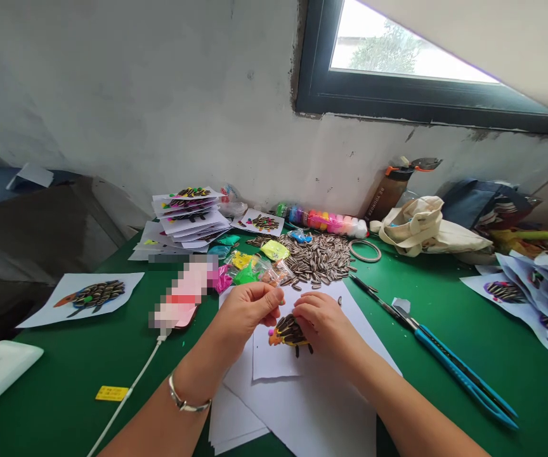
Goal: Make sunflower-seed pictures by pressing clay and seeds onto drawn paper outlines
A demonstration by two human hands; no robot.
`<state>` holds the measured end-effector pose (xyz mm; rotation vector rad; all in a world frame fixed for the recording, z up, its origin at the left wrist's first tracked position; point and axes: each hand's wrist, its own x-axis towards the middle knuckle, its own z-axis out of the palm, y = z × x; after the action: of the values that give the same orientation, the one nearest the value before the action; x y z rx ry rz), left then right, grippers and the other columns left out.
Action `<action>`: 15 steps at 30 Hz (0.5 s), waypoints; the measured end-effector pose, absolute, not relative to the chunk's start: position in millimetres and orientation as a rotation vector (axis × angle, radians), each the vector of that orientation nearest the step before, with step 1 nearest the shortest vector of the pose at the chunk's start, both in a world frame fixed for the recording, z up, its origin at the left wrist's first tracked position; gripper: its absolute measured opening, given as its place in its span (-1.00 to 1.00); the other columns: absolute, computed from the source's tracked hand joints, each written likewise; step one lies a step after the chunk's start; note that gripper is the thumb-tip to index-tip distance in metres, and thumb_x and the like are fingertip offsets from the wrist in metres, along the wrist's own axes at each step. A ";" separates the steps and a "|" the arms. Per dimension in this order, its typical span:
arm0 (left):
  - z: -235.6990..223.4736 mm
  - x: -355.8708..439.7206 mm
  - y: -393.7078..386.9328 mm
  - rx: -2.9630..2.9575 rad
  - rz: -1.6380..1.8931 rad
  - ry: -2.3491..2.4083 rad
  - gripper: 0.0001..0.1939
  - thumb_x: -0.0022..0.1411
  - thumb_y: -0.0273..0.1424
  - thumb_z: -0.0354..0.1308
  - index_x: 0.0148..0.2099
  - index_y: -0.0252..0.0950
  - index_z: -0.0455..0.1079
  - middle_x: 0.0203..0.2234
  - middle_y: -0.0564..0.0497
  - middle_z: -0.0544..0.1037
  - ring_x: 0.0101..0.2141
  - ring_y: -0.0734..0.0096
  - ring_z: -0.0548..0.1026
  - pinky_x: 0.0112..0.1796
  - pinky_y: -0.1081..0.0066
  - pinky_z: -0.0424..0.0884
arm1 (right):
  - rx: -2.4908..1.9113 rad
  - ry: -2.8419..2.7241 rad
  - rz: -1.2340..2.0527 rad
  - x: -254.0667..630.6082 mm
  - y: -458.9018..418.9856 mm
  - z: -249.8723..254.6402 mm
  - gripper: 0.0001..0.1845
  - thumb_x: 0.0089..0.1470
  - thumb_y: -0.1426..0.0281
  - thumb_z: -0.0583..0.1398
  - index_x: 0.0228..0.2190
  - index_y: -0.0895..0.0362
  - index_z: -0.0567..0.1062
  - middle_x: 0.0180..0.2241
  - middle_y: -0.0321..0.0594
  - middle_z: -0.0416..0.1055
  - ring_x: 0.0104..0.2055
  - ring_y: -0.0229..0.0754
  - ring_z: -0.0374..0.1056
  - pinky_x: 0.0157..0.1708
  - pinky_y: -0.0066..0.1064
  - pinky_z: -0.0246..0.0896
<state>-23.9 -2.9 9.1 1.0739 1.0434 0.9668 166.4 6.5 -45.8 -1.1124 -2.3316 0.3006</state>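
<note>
Seeds [321, 257] (ring [366, 259] alongside) beyond hands [250, 311]

A seed-covered figure [289, 330] with an orange head is displayed on a white sheet [269, 367] above the green tabletop [426, 406]. Its right part is covered by the fingers of the right hand [324, 320]. The left hand [255, 308] is held just beside, thumb and forefinger brought together; whether anything is pinched cannot be told. Behind, striped seeds [321, 257] are heaped; at right, a blue-handled tool [429, 339] is laid.
</note>
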 end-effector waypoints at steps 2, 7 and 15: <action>8.7 -23.8 -3.0 1.077 0.972 1.046 -0.61 0.04 -0.09 0.33 -0.46 -0.36 0.44 -0.63 0.07 0.44 -0.57 0.56 0.33 -0.50 0.51 0.24 | -1.127 -2.306 0.298 165.5 7.0 -46.9 -0.82 0.00 0.61 0.14 -0.46 0.13 0.49 -0.34 -0.13 0.51 -0.21 -0.12 0.40 -0.15 -0.29 0.25; 9.7 -22.8 -3.0 1.082 0.973 1.055 -0.59 0.01 -0.07 0.33 -0.49 -0.36 0.43 -0.63 0.07 0.43 -0.58 0.55 0.33 -0.51 0.50 0.23 | -1.079 -2.329 0.318 164.8 5.8 -43.1 -0.78 0.06 0.60 0.10 -0.50 0.12 0.47 -0.40 -0.16 0.50 -0.29 -0.16 0.38 -0.21 -0.32 0.26; 10.7 -22.2 -4.3 1.091 0.970 1.071 -0.60 0.01 -0.07 0.33 -0.48 -0.34 0.43 -0.63 0.07 0.43 -0.57 0.53 0.33 -0.50 0.48 0.24 | -1.058 -2.354 0.290 165.7 4.3 -41.1 -0.78 0.10 0.55 0.11 -0.47 0.10 0.51 -0.37 -0.17 0.52 -0.22 -0.12 0.39 -0.13 -0.27 0.25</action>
<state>-22.2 -4.3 10.7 1.0908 1.0710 0.9700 165.7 4.3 -41.1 -1.0580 -2.3545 0.2897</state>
